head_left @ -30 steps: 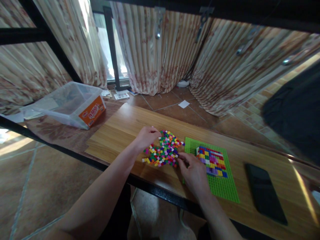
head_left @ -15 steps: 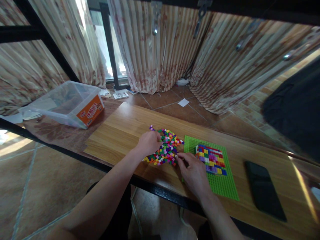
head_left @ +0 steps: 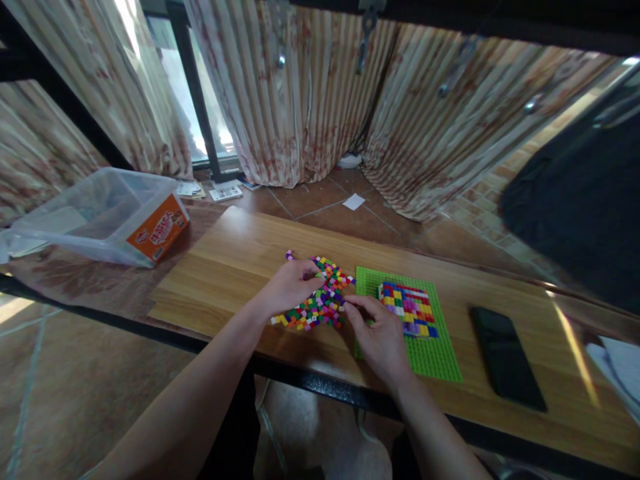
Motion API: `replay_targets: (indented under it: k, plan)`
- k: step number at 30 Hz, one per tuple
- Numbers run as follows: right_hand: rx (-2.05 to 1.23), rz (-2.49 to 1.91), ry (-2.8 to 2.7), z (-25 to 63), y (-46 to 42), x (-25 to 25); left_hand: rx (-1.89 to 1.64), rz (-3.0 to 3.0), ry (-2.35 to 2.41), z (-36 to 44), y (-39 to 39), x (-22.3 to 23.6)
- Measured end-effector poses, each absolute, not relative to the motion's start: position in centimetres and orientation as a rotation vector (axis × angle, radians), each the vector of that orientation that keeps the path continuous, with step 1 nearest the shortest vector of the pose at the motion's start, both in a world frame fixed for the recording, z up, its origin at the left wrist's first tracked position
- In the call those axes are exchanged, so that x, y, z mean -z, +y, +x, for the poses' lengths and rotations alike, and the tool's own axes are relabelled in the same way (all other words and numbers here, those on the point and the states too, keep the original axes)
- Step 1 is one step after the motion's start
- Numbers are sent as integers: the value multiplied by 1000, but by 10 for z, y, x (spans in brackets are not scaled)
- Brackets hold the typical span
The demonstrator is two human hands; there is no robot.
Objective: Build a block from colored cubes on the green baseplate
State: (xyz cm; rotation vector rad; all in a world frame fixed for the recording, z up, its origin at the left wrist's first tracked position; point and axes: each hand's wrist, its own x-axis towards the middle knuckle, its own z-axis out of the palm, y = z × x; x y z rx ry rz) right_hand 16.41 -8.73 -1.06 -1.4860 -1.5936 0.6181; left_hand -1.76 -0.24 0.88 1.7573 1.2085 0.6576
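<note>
A loose heap of small coloured bricks (head_left: pixel 320 308) lies on the wooden board. Over its upper left side is my left hand (head_left: pixel 293 285), fingers bent together at the bricks; whatever may be between them is too small to make out. At the heap's right edge, my right hand (head_left: pixel 377 333) has its thumb and forefinger closed in a pinch, with the tips hidden against the bricks. Just beyond that hand, a block of multicoloured bricks (head_left: pixel 411 308) stands on a green baseplate (head_left: pixel 440 363). My right hand covers part of the baseplate's left side.
A black phone (head_left: pixel 507 360) lies right of the baseplate on the wooden board (head_left: pixel 215 267). A clear plastic box (head_left: pixel 105 233) with an orange label stands on a cloth at the left. White papers (head_left: pixel 620 367) are at the right edge. Curtains (head_left: pixel 300 100) hang behind.
My left hand has moved from the heap's top edge down over the bricks. A few bricks now sit apart at the upper left. The right hand stays at the heap's edge; the view has shifted.
</note>
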Motion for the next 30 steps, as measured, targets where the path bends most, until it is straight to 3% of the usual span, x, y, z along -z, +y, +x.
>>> replay_targets:
  k: [6,24,30]
  plan:
    - [-862,-1358,-1235,161,-83,7,-732,1400,927,8,-21,-6]
    - [-1046,-1221,-984,162,-80,5,-750,788,718,23,-33,-7]
    - [-777,-1450,-1266,163,-82,10,-807,728,790,18,-27,-9]
